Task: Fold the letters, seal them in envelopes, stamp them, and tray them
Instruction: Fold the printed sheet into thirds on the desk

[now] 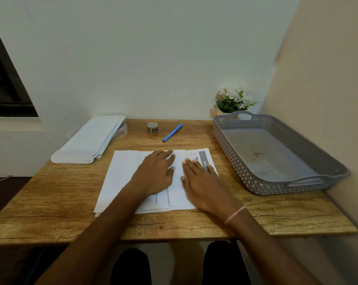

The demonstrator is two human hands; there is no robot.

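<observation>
A white letter (122, 173) lies in the middle of the wooden table, partly folded, with a printed sheet showing under its right end. My left hand (156, 174) lies flat on the folded part, fingers spread. Beside it, my right hand (198, 182) presses flat on the paper's right side, over the printed text. A stack of white envelopes (91, 138) rests at the back left corner. A small roll of stamps (152, 127) stands at the back centre. A grey perforated tray (318, 157) with nothing visible in it sits at the right.
A blue pen (172, 132) lies diagonally beside the stamp roll. A pot of white flowers (234, 99) stands behind the tray, against the wall. Walls close the table in at the back and right. My knees show below the front edge.
</observation>
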